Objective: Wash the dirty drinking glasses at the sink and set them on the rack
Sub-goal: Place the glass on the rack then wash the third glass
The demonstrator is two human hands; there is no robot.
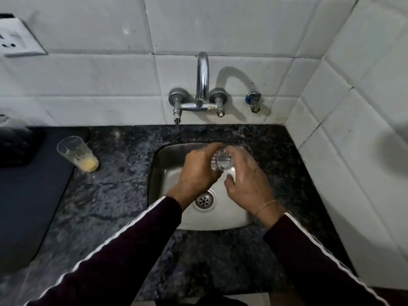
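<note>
Dark striped sleeves (136, 246) are reaching in; the left hand (196, 173) and right hand (247, 180) are both gripping one clear ribbed drinking glass (223, 160) over the steel sink (167, 164). Far left, a second clear glass with yellow dregs (77, 154) is waiting dirty on the dark stone counter (114, 191), and no rack is showing, so most work is looking left.

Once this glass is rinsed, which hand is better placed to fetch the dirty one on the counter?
Probably the left hand: the dirty glass stands on the counter to the left of the sink, while the right hand is farther away.

Both hands hide most of the blurred glass (223, 159); the socket (15, 38) is cut off far left.
</note>
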